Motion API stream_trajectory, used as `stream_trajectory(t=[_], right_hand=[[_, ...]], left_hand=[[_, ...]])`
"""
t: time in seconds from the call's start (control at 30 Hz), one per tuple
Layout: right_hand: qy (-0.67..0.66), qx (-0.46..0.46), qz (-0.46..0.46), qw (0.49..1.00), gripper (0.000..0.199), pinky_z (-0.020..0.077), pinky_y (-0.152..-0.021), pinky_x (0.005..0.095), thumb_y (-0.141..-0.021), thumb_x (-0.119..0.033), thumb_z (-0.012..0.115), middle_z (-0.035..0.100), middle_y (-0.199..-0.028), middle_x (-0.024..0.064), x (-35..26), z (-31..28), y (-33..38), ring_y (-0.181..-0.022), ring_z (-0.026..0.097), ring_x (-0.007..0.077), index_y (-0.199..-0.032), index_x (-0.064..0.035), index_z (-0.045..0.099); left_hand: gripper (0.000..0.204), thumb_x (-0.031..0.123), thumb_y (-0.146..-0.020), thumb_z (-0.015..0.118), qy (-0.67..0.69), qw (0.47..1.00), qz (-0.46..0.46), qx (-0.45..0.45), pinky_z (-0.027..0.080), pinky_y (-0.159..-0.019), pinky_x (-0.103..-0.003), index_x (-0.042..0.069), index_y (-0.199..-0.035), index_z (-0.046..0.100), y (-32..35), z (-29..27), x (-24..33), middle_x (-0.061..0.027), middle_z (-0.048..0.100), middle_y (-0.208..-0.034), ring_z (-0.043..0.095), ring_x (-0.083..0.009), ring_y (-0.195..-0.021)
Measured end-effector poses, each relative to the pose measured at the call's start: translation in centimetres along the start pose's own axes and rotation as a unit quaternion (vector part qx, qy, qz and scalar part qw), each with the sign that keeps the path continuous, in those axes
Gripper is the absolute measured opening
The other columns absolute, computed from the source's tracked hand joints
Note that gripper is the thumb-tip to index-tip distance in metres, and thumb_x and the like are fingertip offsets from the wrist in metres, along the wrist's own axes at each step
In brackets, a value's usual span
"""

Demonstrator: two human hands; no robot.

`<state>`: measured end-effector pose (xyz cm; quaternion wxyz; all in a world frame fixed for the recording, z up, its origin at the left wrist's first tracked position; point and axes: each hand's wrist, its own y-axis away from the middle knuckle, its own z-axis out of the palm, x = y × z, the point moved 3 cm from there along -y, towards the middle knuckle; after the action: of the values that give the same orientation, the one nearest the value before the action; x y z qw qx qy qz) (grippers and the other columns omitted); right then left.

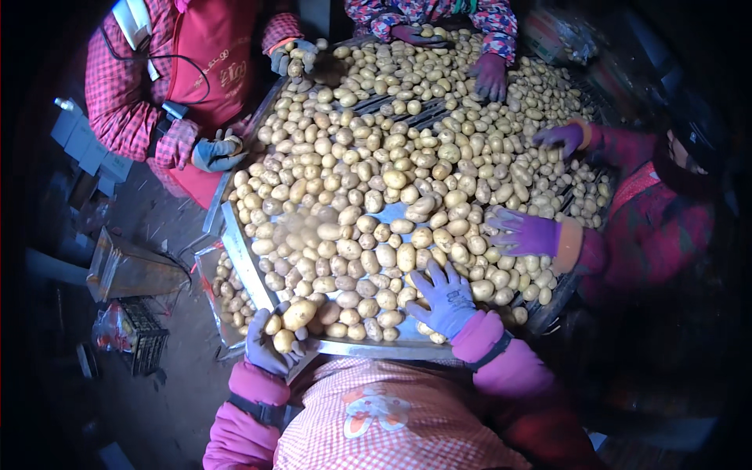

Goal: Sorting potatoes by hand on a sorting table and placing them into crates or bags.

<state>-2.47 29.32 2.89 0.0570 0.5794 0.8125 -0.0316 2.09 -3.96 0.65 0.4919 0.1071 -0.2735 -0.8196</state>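
Note:
A wide sorting table (249, 266) with a metal rim is heaped with potatoes (395, 178). At its near left corner, my gloved left hand (266, 350) is closed around several potatoes (299, 315), the largest sitting on top. Fingers spread, my gloved right hand (446, 300) lies on the potatoes by the near edge, palm down. Whether a potato touches its palm is hidden.
Co-workers' gloved hands work at the left (219, 152), far side (490, 76) and right (526, 233). Left of the table hangs a bin of potatoes (228, 298). A black crate (143, 337) and a metal box (135, 268) stand on the floor.

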Motion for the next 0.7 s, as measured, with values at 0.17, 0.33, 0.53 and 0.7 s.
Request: stream_trajectory(t=[0.17,0.33,0.53,0.7], right_hand=[[-0.099,0.055,-0.044,0.993,0.047,0.0393,-0.096,0.0482,-0.081,-0.039,0.064,0.055,-0.127,0.0111,-0.5,-0.4,1.1,-0.119,0.047,0.0334,-0.119,-0.0125,0.060],[-0.063,0.020,-0.034,0.997,0.051,0.0343,-0.102,0.0497,-0.078,-0.042,0.066,0.047,-0.135,0.0129,-1.1,1.0,1.7,-0.126,0.041,0.0338,-0.120,-0.0131,0.061],[-0.022,0.046,-0.088,0.995,0.053,0.0306,-0.106,0.0519,-0.078,-0.042,0.066,0.045,-0.137,0.0167,-0.7,0.7,4.6,-0.127,0.040,0.0363,-0.122,-0.0128,0.061],[0.025,0.091,-0.050,0.994,0.045,0.0324,-0.104,0.0503,-0.081,-0.036,0.062,0.052,-0.127,0.0160,-0.8,1.8,7.2,-0.121,0.044,0.0360,-0.119,-0.0114,0.061]], left_hand=[[0.048,0.046,-0.089,0.057,0.009,1.000,0.023,0.011,0.052,-0.057,-0.034,0.011,-0.121,0.056,1.5,-1.3,1.2,-0.0149,0.060,-0.114,0.062,-0.0307,-0.080],[0.043,0.051,-0.087,0.057,0.033,0.999,0.035,0.004,0.050,-0.053,-0.035,0.015,-0.110,0.061,2.7,-2.3,1.3,-0.0097,0.066,-0.098,0.065,-0.0284,-0.070],[0.044,0.050,-0.087,0.058,-0.009,0.995,0.095,0.027,0.051,-0.052,-0.033,0.012,-0.110,0.060,3.9,-3.3,2.0,-0.0107,0.065,-0.096,0.062,-0.0255,-0.068],[0.043,0.046,-0.087,0.059,0.002,0.985,0.126,0.114,0.051,-0.049,-0.030,0.010,-0.110,0.059,4.4,-4.2,2.6,-0.0133,0.064,-0.096,0.059,-0.0245,-0.064]])
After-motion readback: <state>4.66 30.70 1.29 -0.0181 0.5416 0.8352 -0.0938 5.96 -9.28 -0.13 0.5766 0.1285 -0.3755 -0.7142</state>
